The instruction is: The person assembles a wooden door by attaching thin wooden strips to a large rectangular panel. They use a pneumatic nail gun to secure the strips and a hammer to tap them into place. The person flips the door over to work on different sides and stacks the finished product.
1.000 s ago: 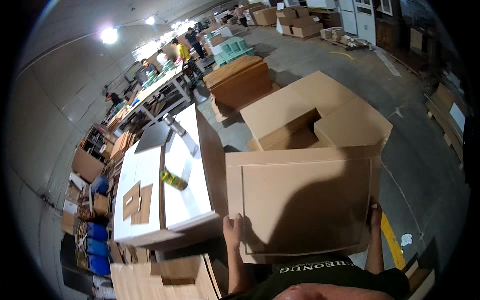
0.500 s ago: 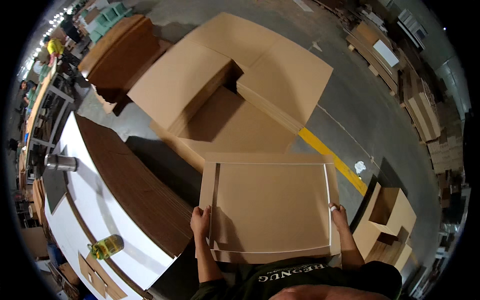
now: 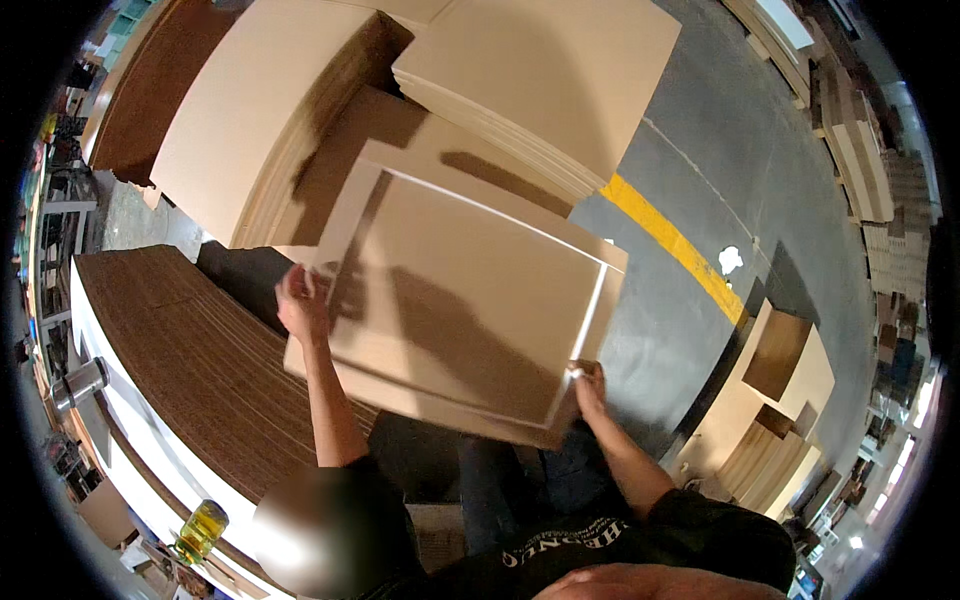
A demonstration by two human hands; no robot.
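A flat brown panel (image 3: 470, 300) with a pale strip along each of its far and right sides is held in front of me, tilted. My left hand (image 3: 303, 305) grips its left edge, slightly blurred. At the lower right edge my right hand (image 3: 590, 388) closes on the panel, a white wrap showing on one finger. Beyond it stand stacks of similar plain brown sheets (image 3: 540, 80), with a lower level of sheets (image 3: 400, 150) between them, partly behind the panel's far edge.
To the left, a stack of dark brown boards (image 3: 190, 350) adjoins a white surface bearing a metal tumbler (image 3: 80, 383) and a yellow-green bottle (image 3: 203, 530). An open wooden box (image 3: 780, 365) stands at right. A yellow line (image 3: 670, 235) crosses the grey floor.
The panel has turned clockwise and moved left and away from my body, toward the stacks. Both hands went with it. My view has shifted, so the stacks appear nearer.
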